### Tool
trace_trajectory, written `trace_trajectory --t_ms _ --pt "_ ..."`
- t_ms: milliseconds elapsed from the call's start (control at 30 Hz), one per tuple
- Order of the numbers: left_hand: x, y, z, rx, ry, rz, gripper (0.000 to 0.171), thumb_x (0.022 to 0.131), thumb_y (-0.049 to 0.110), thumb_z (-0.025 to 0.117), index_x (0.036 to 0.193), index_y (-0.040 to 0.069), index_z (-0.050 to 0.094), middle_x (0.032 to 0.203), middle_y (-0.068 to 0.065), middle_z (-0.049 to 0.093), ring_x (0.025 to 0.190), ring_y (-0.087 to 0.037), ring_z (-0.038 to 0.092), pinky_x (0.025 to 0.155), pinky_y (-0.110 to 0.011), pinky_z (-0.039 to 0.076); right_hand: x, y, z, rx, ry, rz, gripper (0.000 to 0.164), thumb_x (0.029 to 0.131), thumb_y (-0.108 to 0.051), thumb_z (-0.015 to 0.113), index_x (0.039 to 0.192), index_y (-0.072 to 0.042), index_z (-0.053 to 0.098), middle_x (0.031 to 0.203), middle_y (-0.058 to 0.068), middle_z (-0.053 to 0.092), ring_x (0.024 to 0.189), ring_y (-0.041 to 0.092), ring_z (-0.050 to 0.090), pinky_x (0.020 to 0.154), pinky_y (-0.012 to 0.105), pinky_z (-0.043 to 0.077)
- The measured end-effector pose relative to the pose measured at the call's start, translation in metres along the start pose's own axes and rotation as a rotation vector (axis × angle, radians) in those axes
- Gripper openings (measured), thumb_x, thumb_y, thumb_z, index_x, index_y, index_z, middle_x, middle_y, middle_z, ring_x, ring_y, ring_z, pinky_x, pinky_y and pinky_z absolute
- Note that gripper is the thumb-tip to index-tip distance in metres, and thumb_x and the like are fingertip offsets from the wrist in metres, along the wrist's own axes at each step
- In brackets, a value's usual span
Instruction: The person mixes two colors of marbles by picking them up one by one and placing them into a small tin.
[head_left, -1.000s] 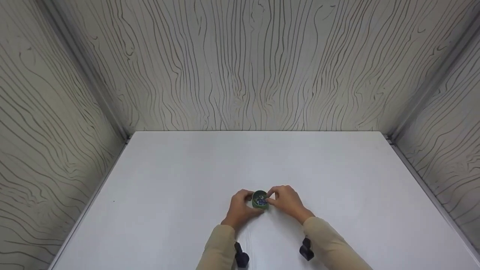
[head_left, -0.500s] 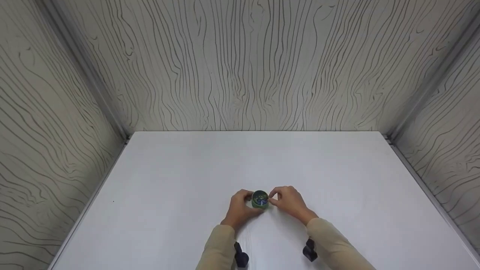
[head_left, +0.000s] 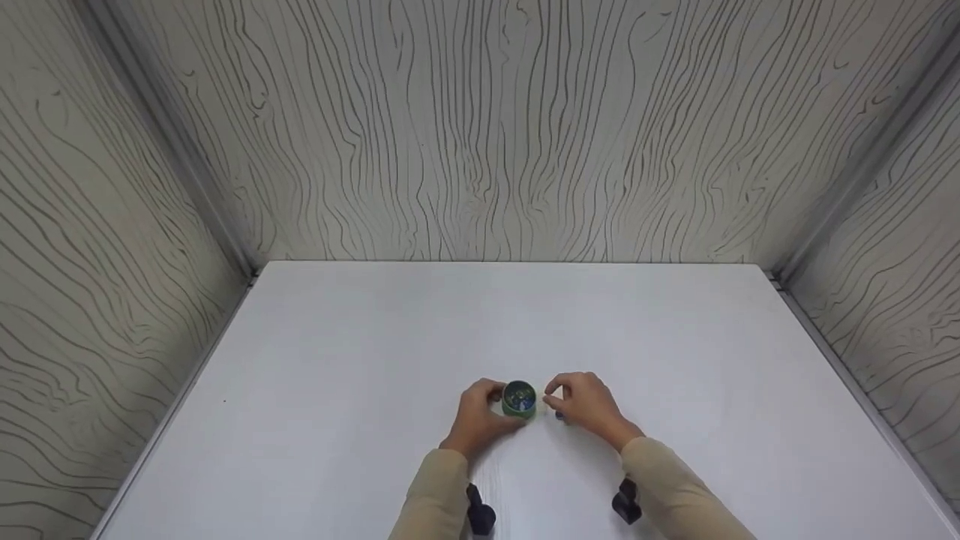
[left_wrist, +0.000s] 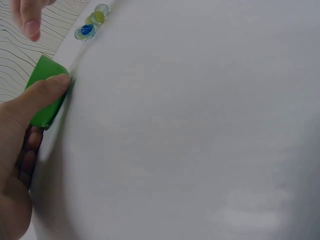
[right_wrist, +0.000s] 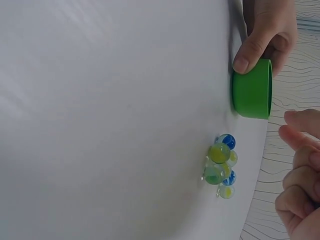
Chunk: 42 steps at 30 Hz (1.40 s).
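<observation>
The left hand [head_left: 478, 418] grips the green cup [right_wrist: 251, 90]; the right hand [head_left: 585, 401], fingertips [right_wrist: 298, 120] slightly apart, hovers near marbles [right_wrist: 219, 155].

High downward head view, close wrist views, shared cup [right_wrist: 252, 92]

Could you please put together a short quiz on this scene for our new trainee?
1. Multiple choice: what does the left hand hold? A) a bottle, B) a green cup, C) a folded cloth.
2. True or false: the right hand is touching the cup.
3. Fill in the blank: loose glass ____ lie on the white table near the cup.

Key:
1. B, a green cup.
2. False; the right hand is apart from it.
3. marbles.
</observation>
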<state>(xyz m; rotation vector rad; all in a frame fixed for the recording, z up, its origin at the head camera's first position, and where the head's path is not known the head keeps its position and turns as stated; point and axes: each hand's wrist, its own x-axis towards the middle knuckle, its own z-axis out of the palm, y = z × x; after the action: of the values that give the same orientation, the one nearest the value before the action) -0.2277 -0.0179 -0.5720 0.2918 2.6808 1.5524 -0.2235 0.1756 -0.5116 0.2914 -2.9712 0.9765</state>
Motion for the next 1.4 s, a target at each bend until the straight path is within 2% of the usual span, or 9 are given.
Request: trace_trajectory --t_ms 233,533,800,1067,1267,1400 --pt "0.001 0.001 0.0 0.013 0.0 -0.01 0.054 0.069 0.023 0.085 0.114 0.006 0.062 0.107 -0.005 0.065 0.101 -0.016 0.058 0.095 -0.036 0.05 0.001 0.005 -0.005 -0.006 0.031 -0.036 0.005 0.082 -0.012 0.072 0.085 -0.008 0.073 0.056 0.0 0.056 0.052 0.005 0.04 0.05 0.018 0.031" --pt "0.001 0.001 0.0 0.023 -0.005 -0.026 0.057 0.068 0.024 0.086 0.116 0.004 0.061 0.109 -0.006 0.065 0.103 -0.018 0.059 0.097 -0.037 0.05 0.0 0.009 -0.012 -0.018 0.015 0.076 0.005 0.082 -0.014 0.072 0.087 -0.012 0.073 0.069 -0.001 0.06 0.067 0.01 0.046 0.061 0.021 0.036" --pt "0.0 0.001 -0.001 0.017 -0.007 0.004 0.055 0.067 0.021 0.085 0.114 0.003 0.062 0.106 -0.007 0.064 0.1 -0.018 0.058 0.093 -0.035 0.051 0.0 0.017 -0.015 -0.025 0.017 0.09 0.006 0.082 -0.013 0.072 0.088 -0.011 0.074 0.065 -0.001 0.056 0.064 0.01 0.044 0.057 0.02 0.033" --pt "0.0 0.0 -0.001 0.007 -0.011 0.0 0.054 0.068 0.022 0.085 0.114 0.004 0.062 0.106 -0.006 0.064 0.101 -0.018 0.058 0.095 -0.035 0.05 0.001 0.024 -0.019 -0.029 0.037 0.081 0.006 0.082 -0.012 0.073 0.087 -0.009 0.074 0.064 0.0 0.054 0.062 0.01 0.042 0.054 0.019 0.031" --pt "-0.002 -0.002 0.0 -0.003 -0.014 -0.019 0.053 0.069 0.025 0.085 0.114 0.009 0.062 0.109 -0.002 0.063 0.104 -0.015 0.058 0.098 -0.035 0.049 0.002 0.03 -0.019 -0.03 0.036 0.092 0.006 0.082 -0.012 0.072 0.088 -0.01 0.074 0.063 0.0 0.054 0.06 0.01 0.042 0.052 0.019 0.03" --pt "-0.001 -0.003 0.0 -0.001 -0.013 -0.002 0.053 0.069 0.025 0.085 0.114 0.009 0.062 0.109 -0.002 0.064 0.103 -0.015 0.058 0.097 -0.034 0.05 0.003 0.034 -0.02 -0.039 0.027 0.113 0.009 0.083 -0.013 0.072 0.09 -0.009 0.074 0.066 0.001 0.056 0.063 0.011 0.044 0.054 0.019 0.032"
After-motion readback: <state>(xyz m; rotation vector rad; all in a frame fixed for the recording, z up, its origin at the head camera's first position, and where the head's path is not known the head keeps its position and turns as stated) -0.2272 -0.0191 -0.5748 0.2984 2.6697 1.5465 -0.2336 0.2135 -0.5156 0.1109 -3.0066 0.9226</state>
